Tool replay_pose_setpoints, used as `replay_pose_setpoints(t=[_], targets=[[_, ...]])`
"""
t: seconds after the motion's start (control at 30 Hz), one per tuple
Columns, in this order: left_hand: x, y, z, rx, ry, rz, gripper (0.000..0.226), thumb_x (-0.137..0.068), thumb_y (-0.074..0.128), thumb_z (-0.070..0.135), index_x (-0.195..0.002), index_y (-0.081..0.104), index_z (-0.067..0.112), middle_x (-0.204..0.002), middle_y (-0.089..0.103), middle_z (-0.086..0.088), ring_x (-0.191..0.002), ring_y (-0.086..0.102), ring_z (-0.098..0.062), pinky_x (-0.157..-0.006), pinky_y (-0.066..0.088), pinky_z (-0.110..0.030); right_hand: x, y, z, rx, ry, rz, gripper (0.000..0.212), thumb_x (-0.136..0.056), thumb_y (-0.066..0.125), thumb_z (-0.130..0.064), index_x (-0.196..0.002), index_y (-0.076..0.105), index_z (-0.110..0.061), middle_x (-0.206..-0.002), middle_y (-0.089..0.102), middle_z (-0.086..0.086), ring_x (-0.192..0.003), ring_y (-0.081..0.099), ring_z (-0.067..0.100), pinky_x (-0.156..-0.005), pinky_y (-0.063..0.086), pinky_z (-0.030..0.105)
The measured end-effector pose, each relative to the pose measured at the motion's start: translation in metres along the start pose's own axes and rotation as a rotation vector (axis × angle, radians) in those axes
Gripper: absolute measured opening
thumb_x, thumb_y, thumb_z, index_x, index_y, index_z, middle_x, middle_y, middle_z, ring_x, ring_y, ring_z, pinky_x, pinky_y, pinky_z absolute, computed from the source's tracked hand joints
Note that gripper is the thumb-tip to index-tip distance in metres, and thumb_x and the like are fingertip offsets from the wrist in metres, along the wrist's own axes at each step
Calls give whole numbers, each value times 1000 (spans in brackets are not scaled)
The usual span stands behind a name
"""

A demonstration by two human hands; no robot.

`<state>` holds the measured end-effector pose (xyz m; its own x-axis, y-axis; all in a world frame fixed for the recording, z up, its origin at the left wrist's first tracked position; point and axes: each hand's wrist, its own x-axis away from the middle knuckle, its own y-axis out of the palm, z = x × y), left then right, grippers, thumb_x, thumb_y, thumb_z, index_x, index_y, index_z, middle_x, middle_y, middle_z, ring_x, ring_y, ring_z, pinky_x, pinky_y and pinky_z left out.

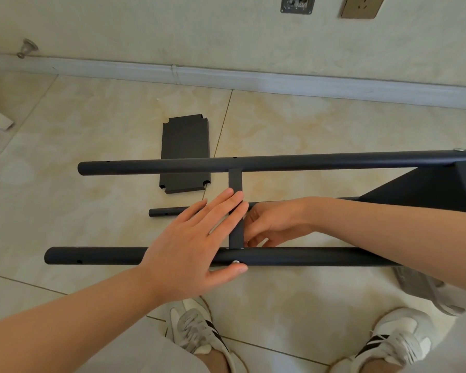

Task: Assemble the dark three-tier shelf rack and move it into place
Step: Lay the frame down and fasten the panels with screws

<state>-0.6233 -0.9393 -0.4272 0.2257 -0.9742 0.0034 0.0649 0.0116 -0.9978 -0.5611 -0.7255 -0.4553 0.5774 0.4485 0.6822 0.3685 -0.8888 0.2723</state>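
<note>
Crouching over a tiled floor (334,125), a person works on a half-built dark shelf rack (374,258) lying on its side. Two long leg tubes run left to right across the person's front: the far tube (280,160) and the near tube (307,256). Between them stands a middle shelf panel (235,179), seen edge-on, its long axis pointing away from the person and joining both tubes. An end shelf panel (428,189) is fixed at the right end.

The left hand (194,249) lies flat across the near tube, its fingers (226,203) straight and released, pressing on the panel's edge. Its thumb rests just beside a silver bolt (236,261) in the near tube, right where the panel meets it. The right hand (272,224) sits just right of the panel, between the tubes, fingers curled; whether they grasp anything I cannot tell. The bolt seems the next concern, and the left hand is nearer to it.

A loose shelf panel (184,154) lies flat on the floor, partly behind the far tube. A third tube (162,211) shows beneath the left fingers.
</note>
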Motion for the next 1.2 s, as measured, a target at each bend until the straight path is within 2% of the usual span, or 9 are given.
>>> replay_pose_setpoints(t=[0.1,0.2,0.37,0.57,0.73,0.8,1.0,1.1,1.2], targets=[[-1,0,0,3,2,5,85,-95,34,72,-159,24,18,-167,21,2,-155,10,-14,-120,20,-37,1,1,-3,14,2,-1,34,-98,56,-10,-126,58,8,-132,58,25,-106,61,24,-109,43,51],[-1,0,0,7,1,6,85,-95,35,72,-159,25,18,-167,21,2,-156,10,-13,-120,20,-37,1,0,-1,-36,19,-12,36,-99,55,-9,-129,54,10,-135,56,26,-111,60,25,-111,40,52],[-1,0,-1,31,6,17,85,-96,34,72,-159,24,17,-167,21,2,-155,11,-14,-120,23,-37,0,0,-3,-25,54,-6,28,-97,57,-9,-121,64,2,-126,62,21,-108,62,24,-109,44,49],[0,-3,-1,57,3,2,86,-96,33,73,-160,20,18,-167,18,4,-155,9,-11,-119,23,-32,10,2,-15,89,93,35,16,-94,61,-14,-103,73,-12,-104,72,5,-93,69,17,-87,55,34],[0,-8,4,58,-31,-13,86,-95,26,74,-159,24,16,-167,19,1,-153,14,-12,-114,24,-30,34,11,-30,304,162,104,29,-103,46,-30,-103,71,-16,-104,75,3,-91,70,17,-89,56,33],[0,-12,5,92,-45,-42,89,-92,30,75,-160,22,18,-166,13,4,-151,14,-10,-114,23,-29,46,14,-38,335,159,133,31,-105,44,-31,-106,70,-15,-103,74,4,-91,71,17,-90,56,32],[-3,-22,11,141,-73,-138,90,-94,45,68,-159,-2,28,-160,-16,16,-148,-12,-1,-117,2,-23,76,37,-44,532,128,276,23,-99,55,-30,-113,68,-18,-112,70,-3,-103,67,16,-89,55,27],[-2,-23,27,145,-177,-127,87,-97,50,60,-160,0,28,-162,-14,15,-154,3,-7,-115,7,-24,84,52,-45,771,97,332,31,-96,59,-24,-127,62,-20,-124,61,-8,-108,53,9,-97,38,25],[3,-23,45,264,-333,-79,76,-98,58,46,-160,17,29,-168,6,16,-150,24,-6,-114,23,-21,85,62,-43,865,74,383,35,-94,62,-17,-129,60,-15,-128,62,0,-109,54,14,-93,36,24]])
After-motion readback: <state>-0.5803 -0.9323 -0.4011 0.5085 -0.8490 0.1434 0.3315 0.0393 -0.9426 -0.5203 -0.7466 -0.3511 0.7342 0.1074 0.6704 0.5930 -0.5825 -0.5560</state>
